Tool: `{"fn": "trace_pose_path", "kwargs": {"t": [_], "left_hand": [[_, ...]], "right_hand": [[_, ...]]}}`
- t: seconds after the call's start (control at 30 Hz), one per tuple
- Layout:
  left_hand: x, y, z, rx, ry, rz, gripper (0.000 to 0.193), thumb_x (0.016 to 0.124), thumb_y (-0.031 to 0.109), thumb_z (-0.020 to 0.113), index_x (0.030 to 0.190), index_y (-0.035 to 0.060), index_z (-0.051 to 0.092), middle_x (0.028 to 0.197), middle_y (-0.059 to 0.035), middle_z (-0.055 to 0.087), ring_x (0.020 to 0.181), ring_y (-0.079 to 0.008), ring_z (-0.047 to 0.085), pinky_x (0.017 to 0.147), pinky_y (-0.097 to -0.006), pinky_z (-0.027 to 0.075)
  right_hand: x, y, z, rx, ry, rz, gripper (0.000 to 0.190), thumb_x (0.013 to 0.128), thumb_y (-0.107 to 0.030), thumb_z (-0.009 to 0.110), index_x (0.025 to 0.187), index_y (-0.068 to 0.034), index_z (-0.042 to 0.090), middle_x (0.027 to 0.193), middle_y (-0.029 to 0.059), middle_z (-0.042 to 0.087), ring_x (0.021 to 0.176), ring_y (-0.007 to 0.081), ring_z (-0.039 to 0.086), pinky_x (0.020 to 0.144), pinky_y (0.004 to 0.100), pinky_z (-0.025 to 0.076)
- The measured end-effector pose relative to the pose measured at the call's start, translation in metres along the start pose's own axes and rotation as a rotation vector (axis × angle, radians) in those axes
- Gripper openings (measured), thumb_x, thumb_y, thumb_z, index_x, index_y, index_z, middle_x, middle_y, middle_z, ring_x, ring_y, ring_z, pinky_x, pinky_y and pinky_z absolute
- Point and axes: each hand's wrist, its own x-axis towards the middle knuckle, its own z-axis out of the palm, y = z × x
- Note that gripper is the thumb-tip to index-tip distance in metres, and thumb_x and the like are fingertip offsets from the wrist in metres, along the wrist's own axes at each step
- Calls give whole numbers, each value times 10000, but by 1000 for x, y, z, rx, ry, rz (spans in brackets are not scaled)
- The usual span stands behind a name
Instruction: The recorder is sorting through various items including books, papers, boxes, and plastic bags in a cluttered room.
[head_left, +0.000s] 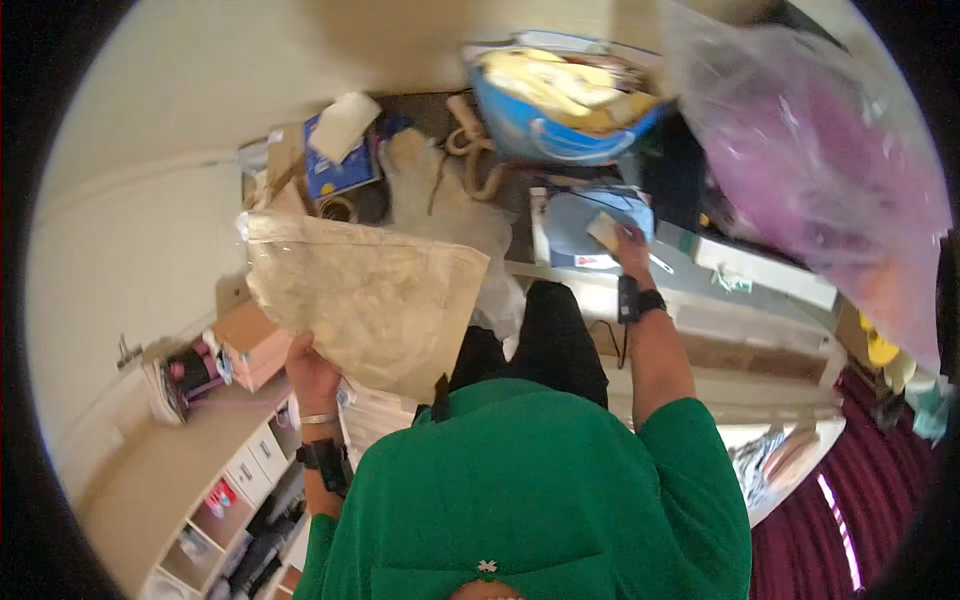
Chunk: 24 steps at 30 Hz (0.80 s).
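Observation:
A large tan paper sheet (367, 300), wrinkled and partly glossy, is held by its near edge in my left hand (311, 371). My right hand (632, 251) grips a small cream-coloured piece (603, 231), too blurred to name exactly. That hand is over a flat blue-grey box (574, 221) bearing a picture and writing. A thin white stick-like item (661, 262) shows just beside my right fingers. Crumpled translucent plastic sheeting (480, 232) lies beyond the paper, partly hidden by it.
A blue bag (566, 135) full of yellow and brown items stands at the back. At right is a big clear plastic bag (810, 150) with pink contents. A blue package (337, 165) and a tan cord (480, 169) lie at back left. White cubby shelving (225, 502) stands at lower left.

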Motion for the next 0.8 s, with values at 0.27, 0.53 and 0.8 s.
{"fn": "trace_pose_path", "kwargs": {"t": [0.27, 0.53, 0.8], "left_hand": [[-18, 7, -103, -145, 204, 122, 408, 741, 39, 564, 1144, 47, 500, 1111, -90, 565, 1022, -263, 547, 914, -427, 435], [-1, 9, -192, 46, 423, 125, 399, 823, 24, 538, 1208, 43, 435, 1157, -112, 531, 1041, -258, 540, 877, -404, 477], [2, -19, -307, 92, 543, -18, 473, 755, -59, 534, 1212, -11, 423, 1079, -148, 563, 962, -277, 583, 835, -389, 497]], "right_hand": [[-34, -84, -47, -136, 333, 203, 440, 740, -313, 659, 1051, -21, 555, 991, 214, 591, 922, 363, 561, 810, 419, 448], [-34, -229, 60, 381, -320, 125, 304, 764, -269, 623, 973, -51, 590, 814, 139, 644, 734, 261, 622, 671, 340, 482], [38, -418, 188, -24, 5, -124, 565, 727, -326, 669, 1157, -16, 475, 1081, 186, 532, 989, 355, 521, 817, 398, 452]]}}
